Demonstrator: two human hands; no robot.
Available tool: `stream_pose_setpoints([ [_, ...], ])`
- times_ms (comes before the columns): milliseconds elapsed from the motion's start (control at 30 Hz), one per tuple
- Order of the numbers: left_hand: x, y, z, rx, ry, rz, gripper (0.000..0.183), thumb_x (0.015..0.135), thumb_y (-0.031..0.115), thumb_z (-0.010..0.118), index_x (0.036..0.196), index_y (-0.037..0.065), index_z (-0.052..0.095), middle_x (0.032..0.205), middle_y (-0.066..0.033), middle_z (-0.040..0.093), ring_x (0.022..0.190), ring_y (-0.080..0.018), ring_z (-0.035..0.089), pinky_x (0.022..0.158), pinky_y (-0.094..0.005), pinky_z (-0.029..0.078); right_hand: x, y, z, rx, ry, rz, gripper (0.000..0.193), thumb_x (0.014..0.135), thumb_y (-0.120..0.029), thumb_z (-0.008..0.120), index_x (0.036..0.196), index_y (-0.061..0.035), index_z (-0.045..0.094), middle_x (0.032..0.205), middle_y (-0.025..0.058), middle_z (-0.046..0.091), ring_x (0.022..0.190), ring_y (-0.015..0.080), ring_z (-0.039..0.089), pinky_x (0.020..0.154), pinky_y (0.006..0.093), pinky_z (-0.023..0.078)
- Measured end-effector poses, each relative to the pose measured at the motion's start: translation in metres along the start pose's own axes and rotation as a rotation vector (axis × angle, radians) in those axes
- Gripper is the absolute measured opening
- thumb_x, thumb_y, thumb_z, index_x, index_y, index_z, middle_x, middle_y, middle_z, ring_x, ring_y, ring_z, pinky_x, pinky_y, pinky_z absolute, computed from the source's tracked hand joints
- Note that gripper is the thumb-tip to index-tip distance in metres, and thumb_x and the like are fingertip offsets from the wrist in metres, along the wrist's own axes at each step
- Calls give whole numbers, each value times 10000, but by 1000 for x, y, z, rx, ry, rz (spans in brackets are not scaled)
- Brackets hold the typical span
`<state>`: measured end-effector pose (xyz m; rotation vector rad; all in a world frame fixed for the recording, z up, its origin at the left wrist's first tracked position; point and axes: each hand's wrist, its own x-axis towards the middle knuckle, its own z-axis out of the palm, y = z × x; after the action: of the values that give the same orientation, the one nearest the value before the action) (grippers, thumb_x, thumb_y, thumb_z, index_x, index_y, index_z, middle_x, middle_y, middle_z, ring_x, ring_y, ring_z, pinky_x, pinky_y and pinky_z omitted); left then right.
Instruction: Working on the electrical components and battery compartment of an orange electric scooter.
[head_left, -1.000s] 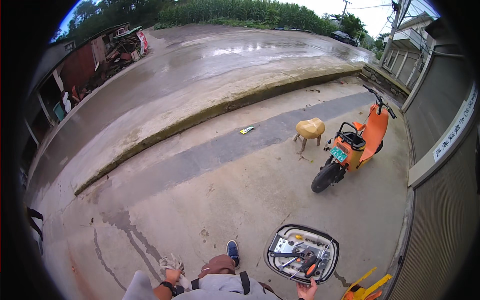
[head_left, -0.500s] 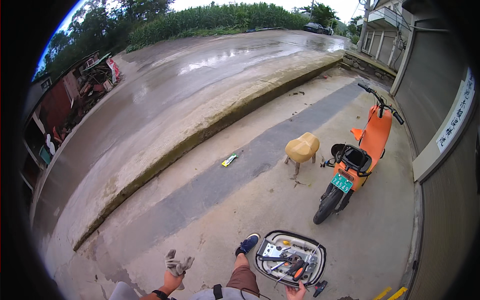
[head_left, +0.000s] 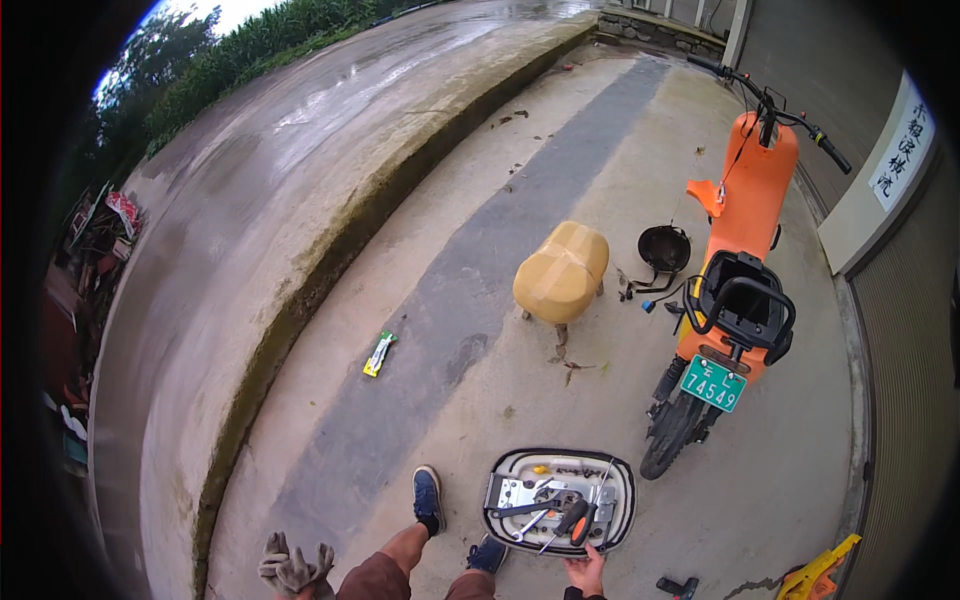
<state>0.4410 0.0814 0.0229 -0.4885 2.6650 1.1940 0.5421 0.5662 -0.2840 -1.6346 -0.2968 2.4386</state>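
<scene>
My left hand, mostly cut off at the lower edge, is closed on a pair of grey work gloves. With fingers on its near rim, my right hand holds a white, black-edged shell-like tray low in front of me. Inside lie screwdrivers, including an orange-and-black screwdriver, a wrench, a metal plate and several small dark parts. A small yellow piece sits near the tray's far side.
An orange electric scooter stands at right, a black helmet beside it. Left of that is a taped yellow stool. A green-yellow packet lies on the concrete. A black-handled tool and yellow object lie lower right.
My view has tilted down and moved toward the scooter. The tray now shows slightly further from the lower edge, still in my right hand. The gloves have shifted left and lower.
</scene>
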Motion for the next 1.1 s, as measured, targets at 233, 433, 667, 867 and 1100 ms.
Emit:
stream_pose_setpoints([
  [233, 139, -5, 27, 131, -363, -289, 540, 837, 41, 685, 1351, 27, 519, 1305, -95, 547, 1228, -246, 534, 1034, -365, 424, 179, 46, 56, -18, 84, -27, 268, 851, -191, 711, 1073, -63, 633, 1036, 78, 677, 1005, 257, 634, 914, 463, 492],
  [433, 225, -15, 62, 155, -347, -316, 412, 891, 48, 640, 1294, 18, 564, 1262, -98, 590, 1201, -245, 549, 1020, -372, 434, 285, 81, 62, 9, 145, -119, 283, 852, -220, 727, 1079, -68, 650, 1032, 69, 694, 1010, 242, 639, 937, 484, 477],
  [667, 279, 19, 68, 28, -369, -390, 369, 843, 37, 682, 1203, 13, 605, 1131, -68, 646, 1064, -216, 606, 944, -341, 467, 219, 78, 104, 22, 366, -153, 655, 940, -298, 622, 1516, -212, 323, 1559, 141, 351, 1409, 353, 390, 1141, 533, 348],
  [867, 300, 143, 36, -346, -547, -410, 479, 858, 42, 714, 1308, 9, 551, 1233, -71, 629, 1161, -202, 593, 1001, -326, 460, -29, 38, 294, -707, 3, 137, 590, 1032, -264, 465, 1539, -34, 271, 1505, 240, 419, 1329, 352, 503, 1063, 456, 448],
  [1100, 316, 277, 16, -865, -802, -141, 601, 880, 84, 750, 1410, 40, 470, 1328, -54, 589, 1199, -199, 570, 1042, -352, 451, -223, 97, 520, -1542, -706, -135, 397, 922, -229, 730, 1211, 19, 619, 1120, 102, 702, 1014, 121, 634, 882, 288, 509],
])
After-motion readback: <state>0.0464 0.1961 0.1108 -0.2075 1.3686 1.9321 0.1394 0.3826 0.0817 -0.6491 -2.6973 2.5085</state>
